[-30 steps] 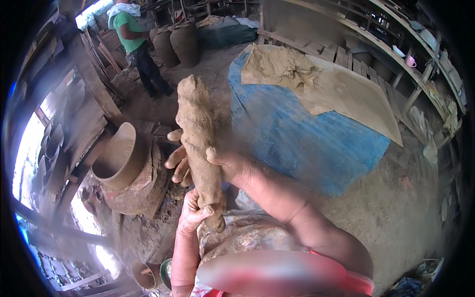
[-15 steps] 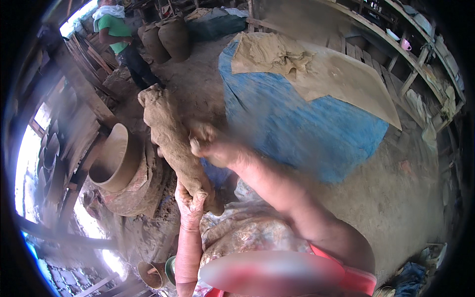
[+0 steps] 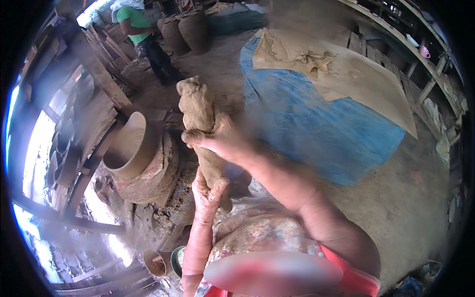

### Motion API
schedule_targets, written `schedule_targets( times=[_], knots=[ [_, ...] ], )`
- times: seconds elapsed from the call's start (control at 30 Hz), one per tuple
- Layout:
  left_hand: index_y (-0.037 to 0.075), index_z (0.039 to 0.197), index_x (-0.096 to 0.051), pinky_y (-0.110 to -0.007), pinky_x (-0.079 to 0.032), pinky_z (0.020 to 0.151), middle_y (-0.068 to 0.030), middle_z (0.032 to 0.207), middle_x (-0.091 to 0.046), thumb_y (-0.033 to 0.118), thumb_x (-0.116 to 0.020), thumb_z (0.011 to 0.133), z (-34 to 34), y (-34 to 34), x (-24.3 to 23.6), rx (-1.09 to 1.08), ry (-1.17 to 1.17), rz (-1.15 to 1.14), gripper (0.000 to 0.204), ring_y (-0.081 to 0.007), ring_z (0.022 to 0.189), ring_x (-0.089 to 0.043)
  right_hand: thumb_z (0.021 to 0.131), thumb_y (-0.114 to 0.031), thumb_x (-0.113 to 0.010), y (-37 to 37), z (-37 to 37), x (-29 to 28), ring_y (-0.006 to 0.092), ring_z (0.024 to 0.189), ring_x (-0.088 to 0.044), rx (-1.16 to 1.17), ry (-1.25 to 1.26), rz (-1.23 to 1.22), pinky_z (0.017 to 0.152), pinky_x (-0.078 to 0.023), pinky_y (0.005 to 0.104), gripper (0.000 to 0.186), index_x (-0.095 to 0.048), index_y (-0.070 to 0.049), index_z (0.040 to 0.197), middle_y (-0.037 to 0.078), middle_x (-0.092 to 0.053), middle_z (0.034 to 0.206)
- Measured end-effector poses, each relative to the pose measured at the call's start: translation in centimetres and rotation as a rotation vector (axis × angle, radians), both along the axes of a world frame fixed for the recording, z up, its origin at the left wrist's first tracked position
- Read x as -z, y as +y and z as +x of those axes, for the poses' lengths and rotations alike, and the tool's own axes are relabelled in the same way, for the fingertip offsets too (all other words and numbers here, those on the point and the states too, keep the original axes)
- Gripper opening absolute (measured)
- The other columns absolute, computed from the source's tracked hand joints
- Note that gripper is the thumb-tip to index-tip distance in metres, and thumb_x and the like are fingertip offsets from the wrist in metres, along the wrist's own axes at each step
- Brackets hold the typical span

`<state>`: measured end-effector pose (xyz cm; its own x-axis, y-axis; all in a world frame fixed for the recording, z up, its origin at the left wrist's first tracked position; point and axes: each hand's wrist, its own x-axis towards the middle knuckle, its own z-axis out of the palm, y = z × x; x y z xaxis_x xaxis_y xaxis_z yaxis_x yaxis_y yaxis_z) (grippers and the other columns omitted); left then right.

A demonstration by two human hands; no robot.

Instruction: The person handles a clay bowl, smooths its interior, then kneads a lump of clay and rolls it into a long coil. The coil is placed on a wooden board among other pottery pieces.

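A long, thick roll of brown clay (image 3: 199, 106) is held up in front of me, its knobbly far end pointing away. My left hand (image 3: 208, 190) grips the near end, thumb on top and fingers wrapped round beneath. Farther along, my right hand (image 3: 215, 136) clasps the middle of the roll from the right side, its thumb lying across the top. Left of the clay, a wide round clay bowl (image 3: 129, 148) with a high curved rim rests on a squat wrapped base (image 3: 153, 173).
A blue tarp (image 3: 316, 133) with a tan sheet (image 3: 366, 74) and wet clay (image 3: 289, 52) covers floor to the right. A person in green (image 3: 133, 22) stands far left near tall clay jars (image 3: 194, 32). Small pails (image 3: 155, 262) sit low left.
My right hand, which was beside the clay with curled fingers, is now clasped over it. The clay roll looks more upright and foreshortened, and the whole view has shifted slightly.
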<state>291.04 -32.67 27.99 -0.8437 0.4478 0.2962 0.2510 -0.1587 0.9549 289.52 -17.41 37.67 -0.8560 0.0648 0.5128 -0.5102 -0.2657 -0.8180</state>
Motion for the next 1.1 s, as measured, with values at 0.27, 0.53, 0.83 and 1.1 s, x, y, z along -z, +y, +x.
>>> schedule_targets(
  times=[0.27,0.53,0.83,1.1],
  knots=[
    [-0.001,0.119,-0.05,-0.028,-0.048,0.08,-0.0053,0.102,-0.061,0.046,-0.078,0.07,-0.7,-1.3,-0.1,0.222,-0.249,0.153,0.073,-0.0126,0.091,-0.058,0.072,-0.035,-0.078,-0.8,0.3,1.8,0.0175,0.099,-0.056,-0.523,0.005,-0.357,0.084,-0.048,0.0324,0.079,-0.038,0.0,0.129,0.013,-0.054,0.112],
    [-0.002,0.14,-0.025,-0.037,-0.037,0.099,-0.0151,0.128,-0.047,0.05,-0.079,0.065,0.1,-0.5,-1.7,0.141,-0.103,0.147,0.106,-0.024,0.117,-0.047,0.072,-0.014,-0.076,-2.1,2.5,1.7,0.0128,0.082,-0.06,-0.025,-0.132,-0.301,0.07,-0.052,0.0277,0.045,-0.054,0.002,0.108,0.008,-0.06,0.094],
    [-0.001,0.134,-0.034,-0.036,-0.037,0.097,-0.015,0.124,-0.048,0.055,-0.072,0.071,1.0,0.3,-1.3,-0.159,0.137,0.05,0.093,-0.0232,0.114,-0.047,0.08,-0.048,-0.066,-1.3,2.1,2.3,0.0271,0.136,-0.018,-0.261,0.022,-0.009,0.112,-0.013,0.0378,0.098,-0.01,0.0,0.144,0.017,-0.022,0.145],
    [0.0,0.134,-0.037,-0.029,-0.045,0.083,-0.0082,0.108,-0.058,0.051,-0.074,0.072,1.3,-0.3,-1.2,0.045,-0.068,0.137,0.088,-0.0146,0.096,-0.055,0.073,-0.027,-0.078,-1.3,2.5,1.8,0.0186,0.099,-0.059,-0.381,-0.194,-0.168,0.084,-0.05,0.0302,0.067,-0.045,0.0,0.125,0.014,-0.058,0.109]
  ],
)
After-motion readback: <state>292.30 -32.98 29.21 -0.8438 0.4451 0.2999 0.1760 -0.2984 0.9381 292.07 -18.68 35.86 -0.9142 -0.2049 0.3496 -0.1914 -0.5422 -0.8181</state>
